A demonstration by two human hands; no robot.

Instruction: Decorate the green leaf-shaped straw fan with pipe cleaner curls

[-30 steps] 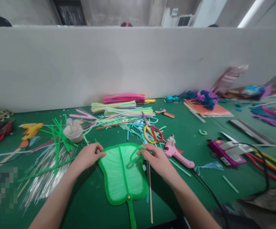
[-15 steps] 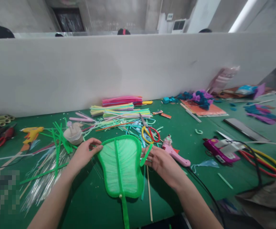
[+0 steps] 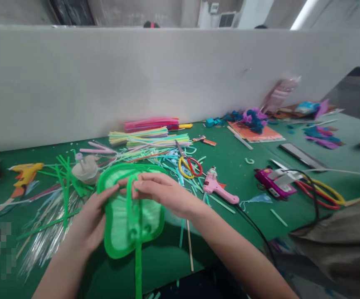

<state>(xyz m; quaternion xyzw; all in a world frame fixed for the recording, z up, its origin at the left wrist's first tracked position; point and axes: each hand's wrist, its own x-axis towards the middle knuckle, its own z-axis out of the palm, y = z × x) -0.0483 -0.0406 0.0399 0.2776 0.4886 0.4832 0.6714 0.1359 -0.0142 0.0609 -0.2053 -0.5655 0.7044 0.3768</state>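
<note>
A green leaf-shaped fan (image 3: 117,232) with a fuzzy rim and a long green handle is held up in front of me. My left hand (image 3: 94,211) grips its left edge, fingers reaching over the front. My right hand (image 3: 164,193) crosses the upper face of the fan and pinches a bent green pipe cleaner (image 3: 130,207), which hangs down over the fan's middle. The fingertips of both hands come close together there; whether the left ones also touch the pipe cleaner I cannot tell. Pink glue gun (image 3: 220,189) and scissors (image 3: 190,166) lie to the right beyond the fan.
Bundled pipe cleaners (image 3: 151,133) lie at the back by the grey partition (image 3: 167,74). A yellow glue gun (image 3: 25,172), a cup (image 3: 86,170) and clear strips (image 3: 45,232) are at left. A purple power strip (image 3: 275,182) with cables and larger scissors (image 3: 319,193) are at right.
The fan has moved left and now shows round marks low on its face. My right hand has moved from its right edge to across its front, bringing the pipe cleaner over it.
</note>
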